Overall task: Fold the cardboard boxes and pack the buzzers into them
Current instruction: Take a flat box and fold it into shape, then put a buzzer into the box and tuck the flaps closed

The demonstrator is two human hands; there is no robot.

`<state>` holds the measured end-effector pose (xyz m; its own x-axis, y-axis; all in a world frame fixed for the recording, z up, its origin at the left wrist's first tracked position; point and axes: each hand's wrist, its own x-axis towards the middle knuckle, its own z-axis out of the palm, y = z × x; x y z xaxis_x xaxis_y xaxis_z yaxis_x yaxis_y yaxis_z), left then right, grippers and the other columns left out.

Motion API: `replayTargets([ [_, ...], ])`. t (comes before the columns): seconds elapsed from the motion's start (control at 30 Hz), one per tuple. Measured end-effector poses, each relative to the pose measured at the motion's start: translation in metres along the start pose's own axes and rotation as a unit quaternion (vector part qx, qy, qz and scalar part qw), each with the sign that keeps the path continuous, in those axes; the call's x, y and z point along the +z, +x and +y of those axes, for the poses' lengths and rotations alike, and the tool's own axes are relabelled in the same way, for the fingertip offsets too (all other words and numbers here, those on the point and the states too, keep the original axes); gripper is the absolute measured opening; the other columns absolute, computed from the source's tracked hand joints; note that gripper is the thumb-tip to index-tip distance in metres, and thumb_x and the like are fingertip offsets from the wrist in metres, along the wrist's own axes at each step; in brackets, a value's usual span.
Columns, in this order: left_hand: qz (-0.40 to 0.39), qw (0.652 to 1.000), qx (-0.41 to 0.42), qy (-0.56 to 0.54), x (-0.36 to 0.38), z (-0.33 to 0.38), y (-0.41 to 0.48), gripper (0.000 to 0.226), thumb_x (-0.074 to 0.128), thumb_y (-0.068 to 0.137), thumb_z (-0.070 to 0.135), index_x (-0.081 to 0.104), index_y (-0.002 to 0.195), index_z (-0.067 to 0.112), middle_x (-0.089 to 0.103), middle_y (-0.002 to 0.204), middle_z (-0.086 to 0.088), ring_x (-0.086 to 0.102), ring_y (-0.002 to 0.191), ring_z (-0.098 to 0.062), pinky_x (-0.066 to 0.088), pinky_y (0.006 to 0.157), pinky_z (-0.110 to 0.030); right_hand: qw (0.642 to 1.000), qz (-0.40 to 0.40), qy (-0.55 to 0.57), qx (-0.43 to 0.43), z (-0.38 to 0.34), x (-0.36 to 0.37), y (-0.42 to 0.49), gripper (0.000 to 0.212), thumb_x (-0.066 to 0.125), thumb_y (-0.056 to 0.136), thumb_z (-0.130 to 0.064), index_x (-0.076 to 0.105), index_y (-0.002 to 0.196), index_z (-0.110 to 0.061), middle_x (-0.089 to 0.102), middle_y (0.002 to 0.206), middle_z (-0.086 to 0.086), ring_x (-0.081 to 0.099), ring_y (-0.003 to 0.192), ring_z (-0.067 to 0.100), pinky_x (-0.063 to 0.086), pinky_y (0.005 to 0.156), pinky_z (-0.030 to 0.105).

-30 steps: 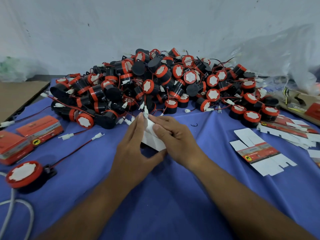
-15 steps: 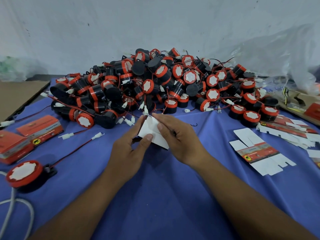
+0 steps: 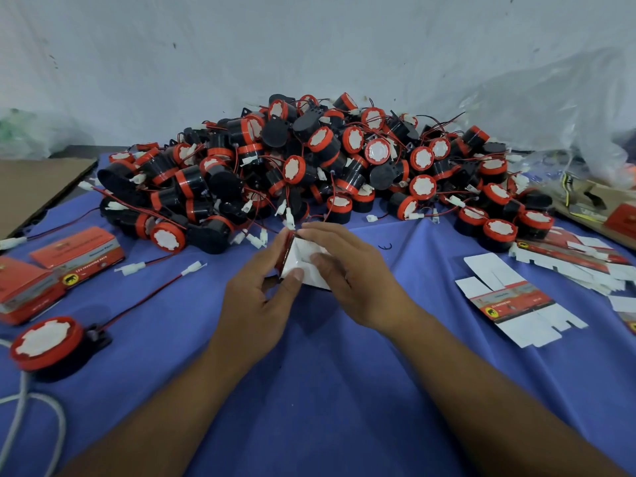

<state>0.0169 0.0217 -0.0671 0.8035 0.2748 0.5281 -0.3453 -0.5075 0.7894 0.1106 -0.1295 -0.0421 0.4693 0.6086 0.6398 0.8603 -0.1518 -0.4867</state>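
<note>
- Mid-frame, one half-folded cardboard box is held low over the blue tabletop; whether they touch, I can't tell.
- The left hand pinches its red edge, and the right hand clamps the white flap.
- The box slants from upper left to lower right between them.
- The buzzers are heaped just beyond, upper centre.

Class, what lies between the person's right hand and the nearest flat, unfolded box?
Only bare blue cloth between right hand and flat box, head view.
</note>
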Motion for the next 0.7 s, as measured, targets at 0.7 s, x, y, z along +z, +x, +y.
replayTargets([
  [0.7, -0.133, 0.932, 0.196, 0.275, -0.024, -0.021, 0.016, 0.067, 0.059, 0.088, 0.045, 0.033, 0.145, 0.021, 0.035, 0.15, 0.011, 0.043, 0.126, -0.018, 0.048, 0.098, -0.034, 0.941, -0.148, -0.305, 0.001, 0.01, -0.01, 0.003, 0.049, 0.073, 0.078, -0.046, 0.059, 0.112, -0.014, 0.057, 0.123, 0.001, 0.046, 0.113, 0.023, 0.041, 0.097, 0.038],
])
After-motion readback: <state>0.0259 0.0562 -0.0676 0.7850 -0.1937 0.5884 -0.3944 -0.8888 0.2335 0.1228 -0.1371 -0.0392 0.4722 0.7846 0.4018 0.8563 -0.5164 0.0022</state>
